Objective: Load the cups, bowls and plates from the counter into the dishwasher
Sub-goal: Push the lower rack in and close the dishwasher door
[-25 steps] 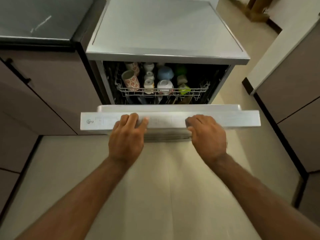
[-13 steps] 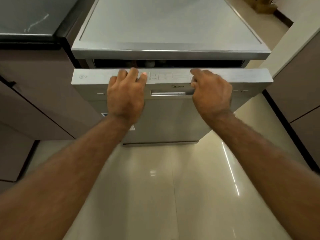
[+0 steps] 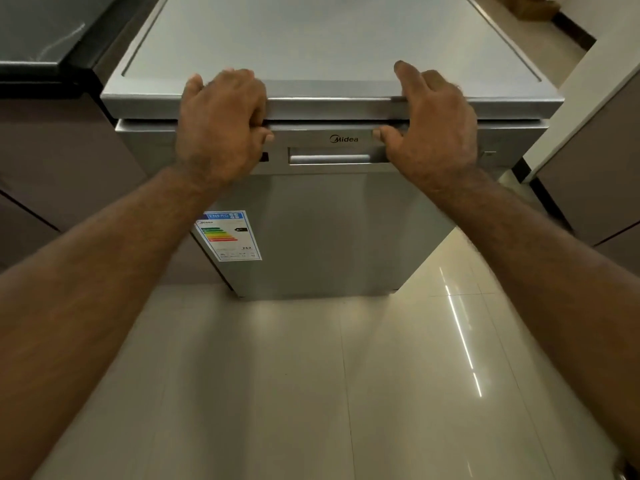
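The silver dishwasher (image 3: pixel 329 230) stands in front of me with its door up against the body, so the racks and dishes inside are hidden. My left hand (image 3: pixel 221 123) has curled fingers pushed against the seam at the door's top, with its thumb on the control strip. My right hand (image 3: pixel 433 126) lies with straight fingers over the front edge of the dishwasher top (image 3: pixel 329 39), its thumb pressing the door panel near the handle recess (image 3: pixel 329 159). No cups, bowls or plates are in sight.
A dark counter (image 3: pixel 34 26) and brown cabinets (image 3: pixel 52 150) adjoin the dishwasher on the left. More cabinets (image 3: pixel 595 174) stand at the right. Glossy beige floor tiles (image 3: pixel 311 393) stretch below. An energy label (image 3: pixel 230 235) sticks to the door.
Both hands swung the door up from nearly flat to fully against the body. The loaded rack went out of sight. My fingers came off the door's top edge.
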Motion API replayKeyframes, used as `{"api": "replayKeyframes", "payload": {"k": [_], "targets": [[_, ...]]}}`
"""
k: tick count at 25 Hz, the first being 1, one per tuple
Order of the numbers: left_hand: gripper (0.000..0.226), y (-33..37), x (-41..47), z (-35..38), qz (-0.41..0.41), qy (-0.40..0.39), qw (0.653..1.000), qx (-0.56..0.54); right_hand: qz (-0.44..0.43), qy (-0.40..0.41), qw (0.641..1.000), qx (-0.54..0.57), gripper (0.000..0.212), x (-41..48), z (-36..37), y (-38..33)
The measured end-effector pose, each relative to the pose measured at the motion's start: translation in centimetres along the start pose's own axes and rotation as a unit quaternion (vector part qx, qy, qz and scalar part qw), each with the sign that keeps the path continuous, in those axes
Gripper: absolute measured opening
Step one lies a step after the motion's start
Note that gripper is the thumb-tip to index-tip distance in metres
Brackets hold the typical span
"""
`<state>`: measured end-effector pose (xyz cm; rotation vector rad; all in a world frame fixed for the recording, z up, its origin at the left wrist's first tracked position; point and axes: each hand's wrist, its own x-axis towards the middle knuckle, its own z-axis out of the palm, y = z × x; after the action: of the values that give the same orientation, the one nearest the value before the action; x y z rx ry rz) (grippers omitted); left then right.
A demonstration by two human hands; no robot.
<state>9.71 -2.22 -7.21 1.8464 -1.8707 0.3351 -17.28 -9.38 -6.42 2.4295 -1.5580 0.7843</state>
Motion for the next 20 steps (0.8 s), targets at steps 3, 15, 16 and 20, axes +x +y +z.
{"api": "replayKeyframes", "payload": {"k": [3,15,16,20], "targets": [[0.04,0.4,-0.3,0.4,-0.034,0.047,0.998,-0.034,0.007,0.022,1.0,0.006,0.072,-0.2,0.2,-0.1],[0.039,0.5,-0.5,1.8,-0.041,0.111,0.992,-0.05,0.042,0.072,0.996,0.022,0.064,-0.2,2.0,-0.6],[0.039,0.5,-0.4,1.7,-0.039,0.107,0.992,-0.046,0.045,0.072,0.996,0.025,0.064,-0.1,1.8,-0.7],[0.047,0.9,-0.4,1.5,-0.026,0.082,0.996,-0.01,0.05,0.057,0.997,0.027,0.062,0.0,1.1,-1.0]]}}
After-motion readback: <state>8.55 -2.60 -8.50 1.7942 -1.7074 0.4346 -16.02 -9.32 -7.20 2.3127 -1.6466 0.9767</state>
